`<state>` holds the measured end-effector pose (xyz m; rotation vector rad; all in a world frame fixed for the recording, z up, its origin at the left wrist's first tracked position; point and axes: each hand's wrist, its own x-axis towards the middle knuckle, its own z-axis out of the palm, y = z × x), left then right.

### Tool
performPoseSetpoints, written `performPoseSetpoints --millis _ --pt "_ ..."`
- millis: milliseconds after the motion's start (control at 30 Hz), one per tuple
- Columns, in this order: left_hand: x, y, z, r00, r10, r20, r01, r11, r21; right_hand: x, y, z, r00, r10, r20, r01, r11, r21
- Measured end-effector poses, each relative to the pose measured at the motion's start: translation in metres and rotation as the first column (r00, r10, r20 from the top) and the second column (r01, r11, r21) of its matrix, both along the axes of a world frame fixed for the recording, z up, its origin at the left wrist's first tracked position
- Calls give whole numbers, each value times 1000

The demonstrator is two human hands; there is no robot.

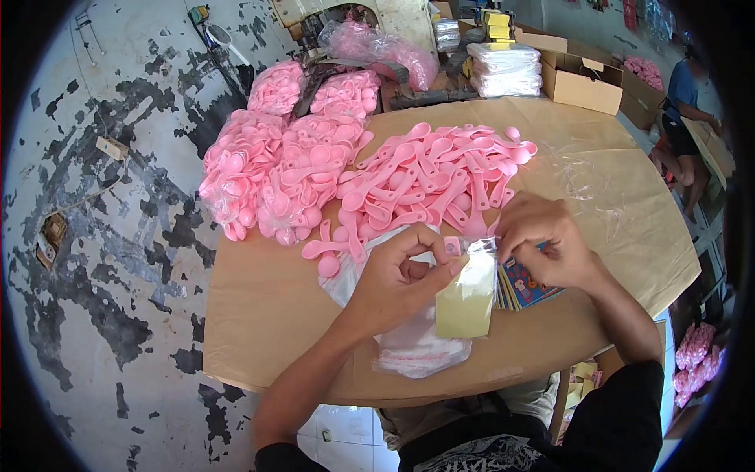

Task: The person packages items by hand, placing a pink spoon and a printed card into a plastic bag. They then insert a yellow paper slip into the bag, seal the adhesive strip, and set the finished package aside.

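A small clear bag with a yellowish card (462, 311) inside hangs upright between my hands. My left hand (401, 275) pinches its upper left edge, with a bit of pink showing at the fingertips. At the bag's upper right corner, my right hand (543, 240) has its fingers curled together; what they hold is too small to make out. Below my left hand lies a stack of clear plastic bags (417, 355). Blue printed cards (528, 285) lie under my right hand. A loose heap of pink spoons (432, 173) spreads just beyond both hands.
Filled bags of pink spoons (275, 169) stand at the table's back left. Behind the brown-covered table (267, 315) are stacked clear packs (505, 69) and an open cardboard box (583, 82). Thin plastic scraps lie at the right. Another person (683, 98) sits at the far right.
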<state>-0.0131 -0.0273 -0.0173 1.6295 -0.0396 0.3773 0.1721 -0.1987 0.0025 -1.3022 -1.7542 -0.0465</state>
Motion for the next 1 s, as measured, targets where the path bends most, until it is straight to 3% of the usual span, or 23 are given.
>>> performPoseSetpoints --millis 33,100,167,267,333,400,467,533,600,633,700,800,867,933,1000 --pt "0 1 0 1000 -12 -1 12 1000 -29 4 -2 1 996 -30 83 29 999 13" --pt "0 0 2 1000 -31 0 31 999 -37 -2 -2 2 958 -43 -284 28 998 -60" --pt "1 -3 0 999 -31 23 31 999 -30 -10 -9 8 933 -25 -359 -50 979 -198" --pt "1 -11 -3 998 17 57 -17 1000 12 -37 -12 10 929 -204 -309 31 875 -483" --pt "-2 -13 7 996 68 51 -71 996 51 -36 -26 14 893 -224 -390 18 885 -466" --pt "-6 0 11 993 96 61 -108 968 227 -30 -53 30 871 -260 -417 38 882 -470" --pt "-16 17 15 995 94 32 -99 903 418 -15 -98 44 980 -196 -40 146 837 -526" --pt "-26 32 17 996 68 -54 -22 795 606 -8 -138 66 991 -125 38 104 586 -803" --pt "-34 35 24 975 153 -158 13 679 734 2 -177 61 979 -189 75 135 324 -936" --pt "-37 37 26 957 202 -207 41 614 788 0 -179 61 955 -252 159 251 394 -884" --pt "-36 45 24 985 114 -130 45 555 831 -3 -181 62 876 -380 296 463 491 -738" --pt "-36 46 18 989 66 -131 74 551 831 -27 -128 71 896 -337 288 443 687 -576" --pt "-35 46 16 988 64 -142 83 557 826 -36 -83 55 944 -216 248 312 825 -471" --pt "-34 46 15 989 61 -136 80 553 830 -51 -36 41 953 -186 241 283 832 -477" --pt "-34 46 15 990 62 -129 76 539 839 -54 -1 16 917 -128 378 291 862 -415"
